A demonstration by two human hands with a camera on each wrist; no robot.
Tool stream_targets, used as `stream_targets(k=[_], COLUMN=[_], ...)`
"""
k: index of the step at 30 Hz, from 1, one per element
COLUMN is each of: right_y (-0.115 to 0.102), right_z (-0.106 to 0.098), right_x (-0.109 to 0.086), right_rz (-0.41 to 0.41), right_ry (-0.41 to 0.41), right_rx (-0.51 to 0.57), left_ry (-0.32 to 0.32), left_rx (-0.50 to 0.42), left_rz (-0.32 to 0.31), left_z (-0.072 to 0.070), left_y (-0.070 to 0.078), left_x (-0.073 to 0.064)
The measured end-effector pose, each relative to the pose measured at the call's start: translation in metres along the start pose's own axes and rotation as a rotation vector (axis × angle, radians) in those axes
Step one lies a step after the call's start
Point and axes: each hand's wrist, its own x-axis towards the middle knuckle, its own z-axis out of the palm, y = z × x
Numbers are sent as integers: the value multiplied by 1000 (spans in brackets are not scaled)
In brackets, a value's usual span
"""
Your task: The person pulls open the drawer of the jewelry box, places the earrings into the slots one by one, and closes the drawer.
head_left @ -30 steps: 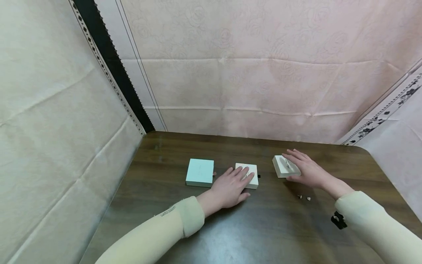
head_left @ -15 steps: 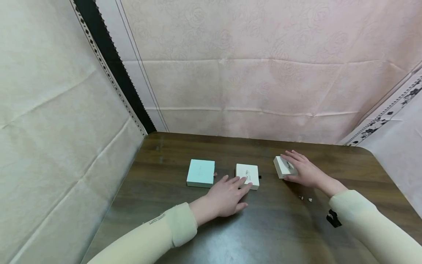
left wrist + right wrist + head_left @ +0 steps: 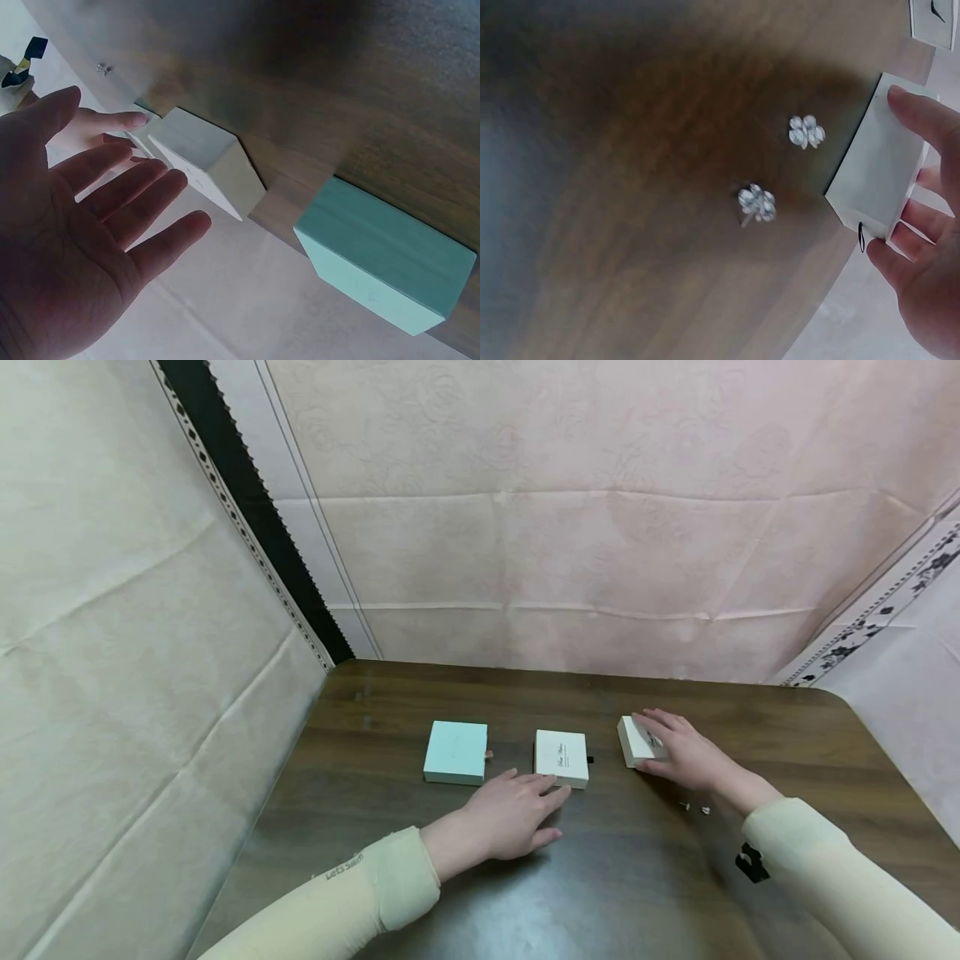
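Note:
My right hand (image 3: 693,758) grips a small white box (image 3: 636,743) on the right of the table, thumb on its near side and fingers over the top and far side. A black ribbon loop (image 3: 861,237) sticks out of that box's end in the right wrist view. Two flower-shaped earrings with clear stones, one earring (image 3: 807,131) closer to the box and one earring (image 3: 757,203) farther off, lie on the wood. My left hand (image 3: 510,818) has its fingers loosely spread at the near edge of the middle white box (image 3: 562,756); whether it touches is unclear.
A turquoise box (image 3: 456,750) with a small ribbon tab sits left of the middle white box. The brown wooden table (image 3: 420,685) ends at a pale cloth backdrop (image 3: 600,552), with another cloth (image 3: 150,635) hanging along the left side.
My left hand has drawn back toward me from the top of the middle white box. The right hand has closed more around its box and shifted slightly left with it.

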Motion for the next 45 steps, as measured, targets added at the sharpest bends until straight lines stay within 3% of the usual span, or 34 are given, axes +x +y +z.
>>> stream_targets(k=[7, 20, 33, 45], right_y=[-7, -26, -31, -30], right_z=[5, 8, 10, 10], right_x=[-10, -24, -27, -27], right_rz=[27, -17, -32, -48], right_ry=[1, 38, 33, 40], right_rx=[-18, -72, -96, -90], left_ry=[-8, -13, -23, 19], left_rx=[-19, -48, -65, -49], left_rz=[3, 29, 86, 138], left_z=[3, 4, 5, 5], left_y=[1, 8, 19, 32], left_x=[1, 10, 27, 46])
